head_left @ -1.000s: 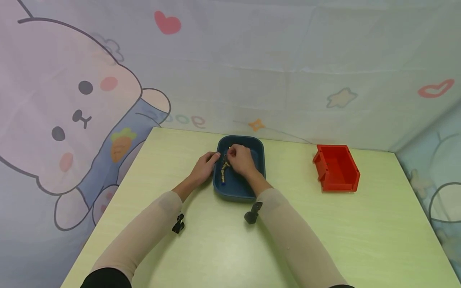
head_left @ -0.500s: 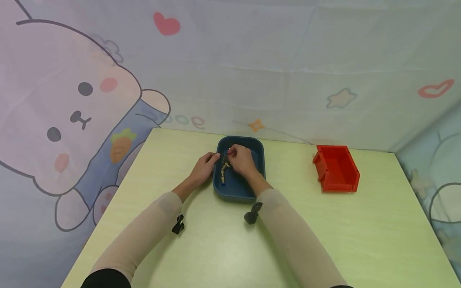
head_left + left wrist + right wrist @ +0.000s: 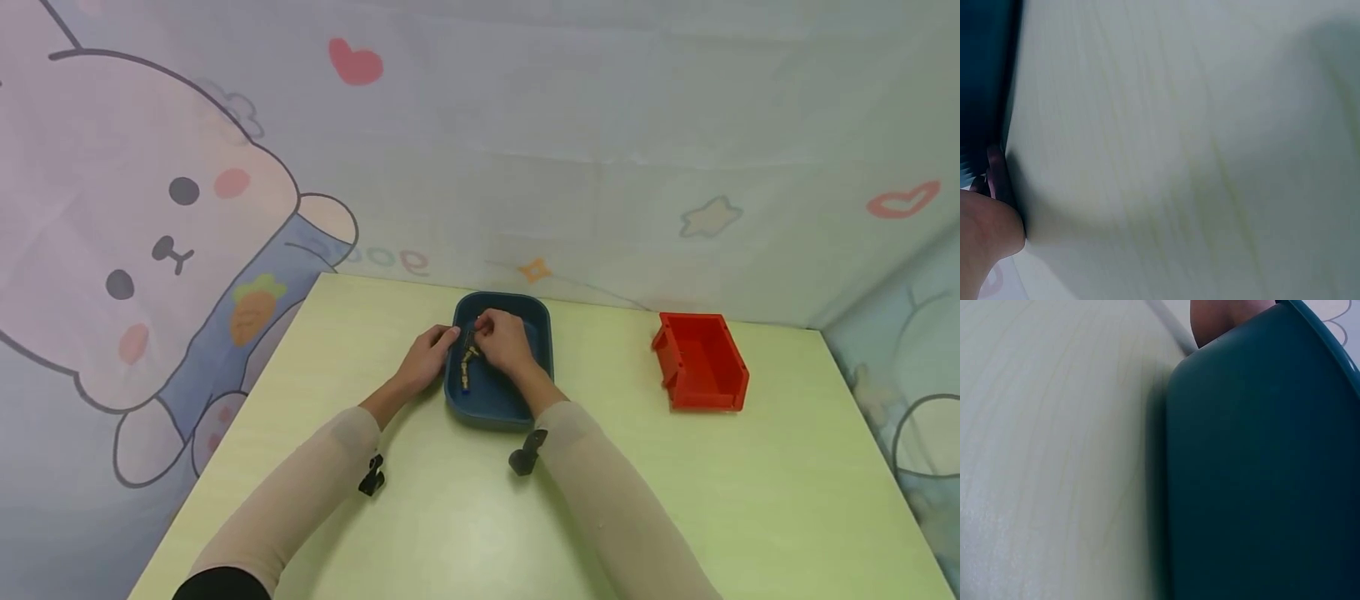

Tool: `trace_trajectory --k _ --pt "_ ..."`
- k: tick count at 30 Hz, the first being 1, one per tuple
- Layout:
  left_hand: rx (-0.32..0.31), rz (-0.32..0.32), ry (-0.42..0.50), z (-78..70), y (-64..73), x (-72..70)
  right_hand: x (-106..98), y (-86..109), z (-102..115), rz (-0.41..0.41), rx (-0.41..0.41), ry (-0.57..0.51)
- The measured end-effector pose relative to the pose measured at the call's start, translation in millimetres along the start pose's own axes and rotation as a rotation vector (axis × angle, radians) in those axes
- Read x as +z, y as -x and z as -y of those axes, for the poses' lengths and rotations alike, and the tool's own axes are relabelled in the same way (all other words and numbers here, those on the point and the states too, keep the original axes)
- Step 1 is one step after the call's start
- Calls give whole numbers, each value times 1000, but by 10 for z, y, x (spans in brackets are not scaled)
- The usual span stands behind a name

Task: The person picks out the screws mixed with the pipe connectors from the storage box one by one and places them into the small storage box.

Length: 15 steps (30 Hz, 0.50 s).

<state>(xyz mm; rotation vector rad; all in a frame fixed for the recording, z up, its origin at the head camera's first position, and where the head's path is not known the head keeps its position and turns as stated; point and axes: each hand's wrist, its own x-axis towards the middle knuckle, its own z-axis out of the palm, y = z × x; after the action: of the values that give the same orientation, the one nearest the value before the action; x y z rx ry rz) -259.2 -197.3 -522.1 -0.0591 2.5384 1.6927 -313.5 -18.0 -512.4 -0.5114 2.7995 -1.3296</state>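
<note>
A dark blue tray (image 3: 498, 408) with rounded corners sits on the table. At its left side my left hand (image 3: 425, 360) holds the wall, thumb over the rim and the other fingers outside. My right hand (image 3: 506, 343) reaches inside the tray with its fingers curled, the fingertips pinched at the upper end of a row of small brass-coloured pieces (image 3: 465, 368). What lies between those fingertips is too small and partly hidden to make out. A dark strip (image 3: 469, 338) lies close to them. In the right wrist view only the tray's outer wall (image 3: 1260, 462) and part of a hand (image 3: 1222, 319) show.
To the right stands a red open-fronted plastic bin (image 3: 705, 363) on the pale yellow-green table (image 3: 600, 367). A printed cloth (image 3: 480, 150) hangs behind the table's back edge. Small black devices (image 3: 528, 452) are strapped at both wrists.
The head view has tilted slightly, so everything sits a little lower in the frame. Both hands stay in place at the tray, with at most slight finger movement.
</note>
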Motion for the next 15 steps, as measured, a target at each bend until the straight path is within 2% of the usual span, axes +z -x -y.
trace_trajectory --k 9,15 --pt "9 5 -4 2 14 12 -10 47 9 -3 -20 -13" --pt "12 1 -10 -1 19 13 -14 54 33 -6 -7 22"
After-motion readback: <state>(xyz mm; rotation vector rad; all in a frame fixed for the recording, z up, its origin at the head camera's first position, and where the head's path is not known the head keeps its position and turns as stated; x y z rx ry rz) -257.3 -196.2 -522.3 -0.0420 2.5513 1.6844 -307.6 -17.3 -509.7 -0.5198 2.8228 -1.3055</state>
